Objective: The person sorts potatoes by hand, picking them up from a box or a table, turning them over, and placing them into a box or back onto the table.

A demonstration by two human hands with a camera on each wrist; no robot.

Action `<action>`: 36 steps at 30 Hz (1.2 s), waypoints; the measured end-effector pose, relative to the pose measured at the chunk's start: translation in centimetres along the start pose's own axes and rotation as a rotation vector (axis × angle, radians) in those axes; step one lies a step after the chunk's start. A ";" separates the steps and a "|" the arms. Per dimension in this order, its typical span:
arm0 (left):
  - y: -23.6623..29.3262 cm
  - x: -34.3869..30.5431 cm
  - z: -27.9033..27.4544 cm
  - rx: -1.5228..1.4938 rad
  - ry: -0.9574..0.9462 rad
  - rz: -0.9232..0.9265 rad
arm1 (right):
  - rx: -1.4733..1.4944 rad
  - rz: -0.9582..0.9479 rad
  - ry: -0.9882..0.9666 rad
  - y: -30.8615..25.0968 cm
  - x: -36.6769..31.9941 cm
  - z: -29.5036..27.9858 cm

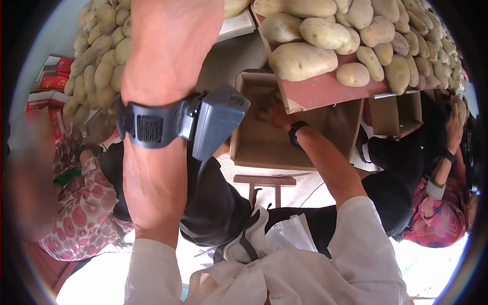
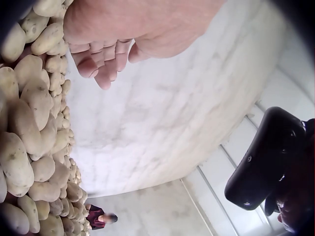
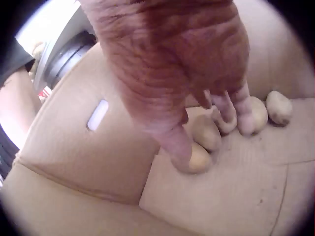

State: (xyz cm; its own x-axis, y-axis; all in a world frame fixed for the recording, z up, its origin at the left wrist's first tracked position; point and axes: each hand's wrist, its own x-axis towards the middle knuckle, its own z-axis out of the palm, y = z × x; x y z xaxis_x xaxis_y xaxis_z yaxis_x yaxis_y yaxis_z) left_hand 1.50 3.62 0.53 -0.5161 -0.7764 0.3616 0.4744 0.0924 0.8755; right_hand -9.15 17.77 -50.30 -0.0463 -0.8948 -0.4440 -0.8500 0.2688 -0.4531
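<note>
My left hand [image 2: 142,29] is stretched out beside the heaped potatoes [image 2: 34,118]. Its fingers are loosely bent and hold nothing in the left wrist view. In the head view the left forearm fills the upper left, and the fingers lie beyond the frame. Down inside a cardboard box [image 1: 295,161], my right hand [image 3: 182,64] holds small potatoes [image 3: 205,132] between its thumb and fingers, close over the box floor. The thumb lies against a yellowish potato [image 3: 199,160]. Another potato [image 3: 279,108] sits just past the fingertips, by the box wall.
A reddish board [image 1: 325,94] bearing large potatoes [image 1: 302,61] overhangs the box. A smaller carton [image 1: 396,114] stands at the right. People sit on both sides, one in a patterned sleeve [image 1: 84,203]. Red boxes [image 1: 56,73] are stacked far left; a small stand [image 1: 264,180] is below.
</note>
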 end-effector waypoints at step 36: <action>0.4 3.7 -2.8 -0.131 0.165 -0.261 | 1.739 0.226 -0.712 -8.4 -9.1 -10.3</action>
State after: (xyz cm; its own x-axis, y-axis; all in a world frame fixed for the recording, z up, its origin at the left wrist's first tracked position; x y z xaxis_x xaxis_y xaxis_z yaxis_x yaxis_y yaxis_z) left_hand 1.75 -0.95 1.33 -0.5153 -0.8546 0.0642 0.4341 -0.1957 0.8793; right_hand -6.93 19.96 -34.52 0.5165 -0.6243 -0.5860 0.5630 0.7633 -0.3170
